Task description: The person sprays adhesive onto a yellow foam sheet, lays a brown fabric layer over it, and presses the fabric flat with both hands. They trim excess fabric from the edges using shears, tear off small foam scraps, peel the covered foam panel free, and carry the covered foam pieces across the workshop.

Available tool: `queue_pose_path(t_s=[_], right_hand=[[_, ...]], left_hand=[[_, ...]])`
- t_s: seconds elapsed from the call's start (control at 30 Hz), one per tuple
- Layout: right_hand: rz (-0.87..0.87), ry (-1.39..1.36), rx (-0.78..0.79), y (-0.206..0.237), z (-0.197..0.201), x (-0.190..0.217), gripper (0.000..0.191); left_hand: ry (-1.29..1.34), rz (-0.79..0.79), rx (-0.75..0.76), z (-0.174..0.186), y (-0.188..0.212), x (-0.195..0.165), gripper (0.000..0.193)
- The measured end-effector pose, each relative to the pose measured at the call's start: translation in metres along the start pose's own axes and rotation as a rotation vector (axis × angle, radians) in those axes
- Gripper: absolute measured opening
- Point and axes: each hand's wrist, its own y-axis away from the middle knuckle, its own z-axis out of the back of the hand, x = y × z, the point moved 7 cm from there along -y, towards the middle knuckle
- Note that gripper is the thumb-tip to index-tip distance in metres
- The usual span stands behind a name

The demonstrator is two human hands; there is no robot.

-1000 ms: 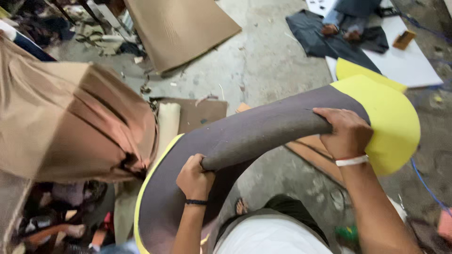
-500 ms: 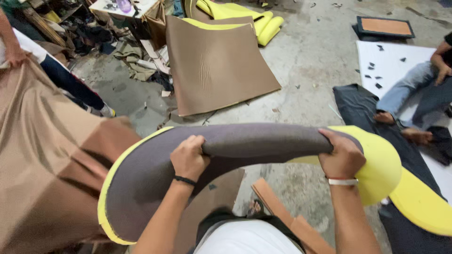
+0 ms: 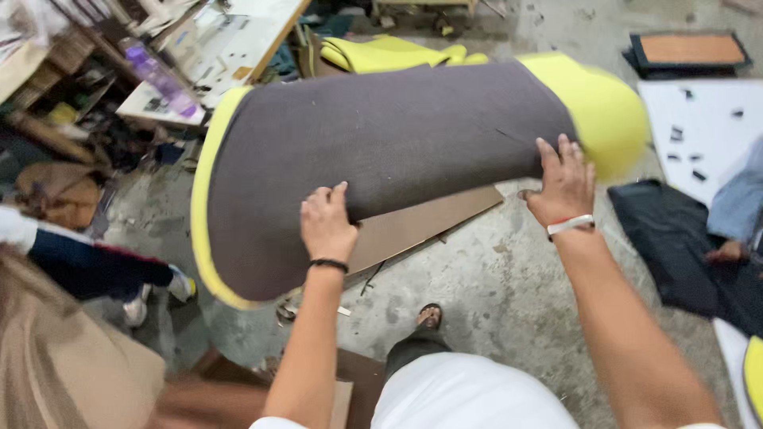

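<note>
A large curved sheet of yellow foam faced with dark grey fabric [image 3: 381,151] fills the upper middle of the frame, held up off the floor with its grey side toward the camera and a yellow rim showing along its left edge and at its upper right end. The left hand [image 3: 327,224], a black band at its wrist, grips the sheet's lower edge near the centre of the frame, fingers curled up over the grey face. The right hand [image 3: 563,184], wearing a white and red wristband, is spread flat with fingers extended against the sheet's lower right edge. Beneath the sheet, a flat brown cardboard panel [image 3: 429,222] lies on the stained concrete floor [image 3: 493,294]. A sandalled foot [image 3: 429,318] shows at lower centre. More folded yellow foam pieces [image 3: 389,54] lie at the top centre, behind the held sheet. A dark cloth [image 3: 675,238] is spread on the floor at the right, beside a white board [image 3: 699,119] scattered with small dark scraps. A cluttered workbench [image 3: 214,48] stands at upper left.
</note>
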Motion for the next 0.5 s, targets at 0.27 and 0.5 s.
queue_pose_path(t_s=[0.27,0.5], right_hand=[[-0.674,-0.265,0.856,0.137,-0.092,-0.101,0.067],[-1.327,-0.402,0.732,0.286,-0.031,-0.099,0.064]], left_hand=[[0.3,-0.041,1.164,-0.211,0.057,-0.046,0.068],[0.303,-0.454,1.446,-0.277,0.082,-0.131,0.066]])
